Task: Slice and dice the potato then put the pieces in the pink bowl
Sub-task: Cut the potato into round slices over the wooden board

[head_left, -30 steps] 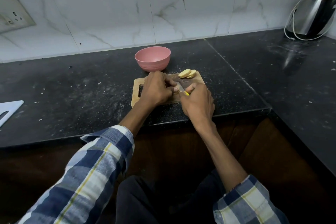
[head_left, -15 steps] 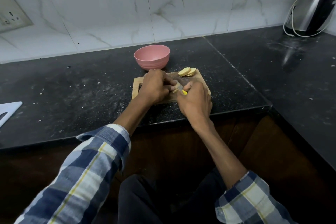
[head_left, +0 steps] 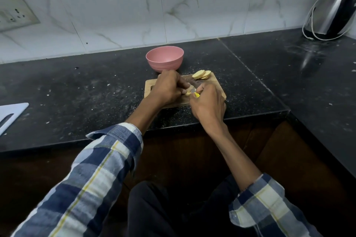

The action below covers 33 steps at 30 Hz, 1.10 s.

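Three or so pale round potato slices (head_left: 202,74) are all the finished cutting that shows, so I judge the task to be in its early slicing stage, with dicing and the transfer to the bowl not yet done.

The speckled black stone table (head_left: 77,90) carries everything. On it, near its front edge, lies the small rectangular wooden cutting board (head_left: 216,87). Just beyond the board, at about 11 o'clock from its middle, stands the round pink plastic bowl (head_left: 164,59); its inside is only partly in view and no pieces show in it.

The left hand (head_left: 167,89) is curled down over the rest of the potato, of which only a small pale edge (head_left: 187,93) peeps out at the fingertips. The right hand (head_left: 209,104) is closed around the yellow handle of a small knife (head_left: 196,94), whose blade (head_left: 192,90) meets the potato between the two hands.

The cut slices lie overlapping at the board's 1 o'clock corner, well apart from the blade.

Left to do, as I read it: finish slicing, cut the rounds into cubes, then move all of it into the bowl.
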### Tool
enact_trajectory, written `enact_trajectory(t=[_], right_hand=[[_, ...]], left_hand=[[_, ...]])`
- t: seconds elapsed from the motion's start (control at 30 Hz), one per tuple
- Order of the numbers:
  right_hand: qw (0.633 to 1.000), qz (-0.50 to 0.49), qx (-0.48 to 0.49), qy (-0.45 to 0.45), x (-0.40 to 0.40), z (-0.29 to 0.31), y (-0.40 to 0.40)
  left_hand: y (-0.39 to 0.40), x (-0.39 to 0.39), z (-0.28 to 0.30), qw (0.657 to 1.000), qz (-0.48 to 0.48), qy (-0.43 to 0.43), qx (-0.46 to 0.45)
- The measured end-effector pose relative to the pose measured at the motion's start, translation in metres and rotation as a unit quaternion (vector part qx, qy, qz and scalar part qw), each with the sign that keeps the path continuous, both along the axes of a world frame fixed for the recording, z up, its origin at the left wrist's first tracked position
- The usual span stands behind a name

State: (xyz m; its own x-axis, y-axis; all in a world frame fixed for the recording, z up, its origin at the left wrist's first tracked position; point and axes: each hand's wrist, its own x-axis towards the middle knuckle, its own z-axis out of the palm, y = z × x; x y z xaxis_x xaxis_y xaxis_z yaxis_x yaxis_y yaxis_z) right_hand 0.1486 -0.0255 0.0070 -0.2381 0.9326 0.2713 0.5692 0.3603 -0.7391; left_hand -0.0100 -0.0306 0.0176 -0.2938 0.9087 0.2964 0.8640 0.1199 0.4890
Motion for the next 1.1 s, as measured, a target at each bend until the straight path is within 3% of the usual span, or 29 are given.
enact_trajectory(t=[1.1], right_hand=[[1.000,0.005,0.010,-0.022,-0.006,-0.012,0.003]], left_hand=[[-0.003,-0.003,-0.008,1.000,-0.005,0.001,0.029]])
